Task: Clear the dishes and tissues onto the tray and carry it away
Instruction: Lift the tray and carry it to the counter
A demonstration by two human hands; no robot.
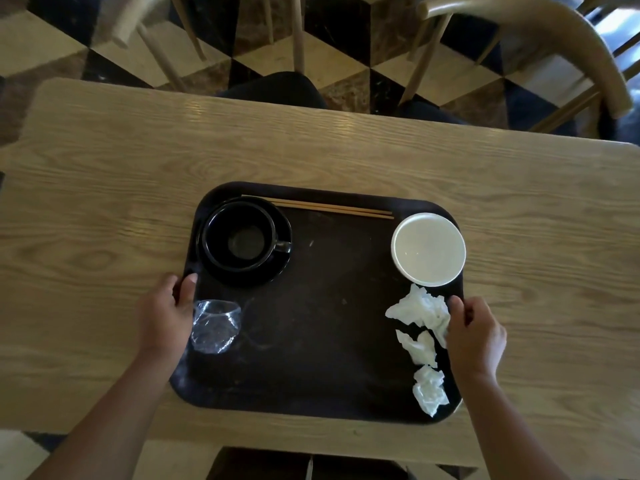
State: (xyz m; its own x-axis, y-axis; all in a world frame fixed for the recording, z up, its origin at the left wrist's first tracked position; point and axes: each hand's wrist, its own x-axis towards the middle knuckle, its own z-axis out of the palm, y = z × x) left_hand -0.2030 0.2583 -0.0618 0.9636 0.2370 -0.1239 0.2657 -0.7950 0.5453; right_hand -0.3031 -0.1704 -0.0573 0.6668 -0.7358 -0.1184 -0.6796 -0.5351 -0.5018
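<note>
So the dark tray (pixel 322 341) sits flat on the wooden table (pixel 104 202), pretty much in the middle, and everything's already loaded on it. Count: one black cup (pixel 239 237) on one black saucer (pixel 277 271) in the far left corner, one white bowl (pixel 428 249) at the far right, one pair of chopsticks (pixel 332 207) lying along the far edge with one end hidden behind the cup, one crumpled clear plastic cup (pixel 215 325) on the near left, and three wadded tissues (pixel 420 311) strung down the right side, the nearest one hanging right at the rim. The left hand (pixel 166 317) is clamped on the tray's left edge, thumb on top just beside the plastic cup, fingers curled under where you can't see them. The right hand (pixel 476 336) grips the right edge the same way, thumb next to the top tissue, and it covers part of the rim there. Can't tell if the tray has lifted off the table at all. Past the table there are two wooden chairs (pixel 554 39) on a checkered floor (pixel 346 53), both blurry and cut off by the top of the shot.
</note>
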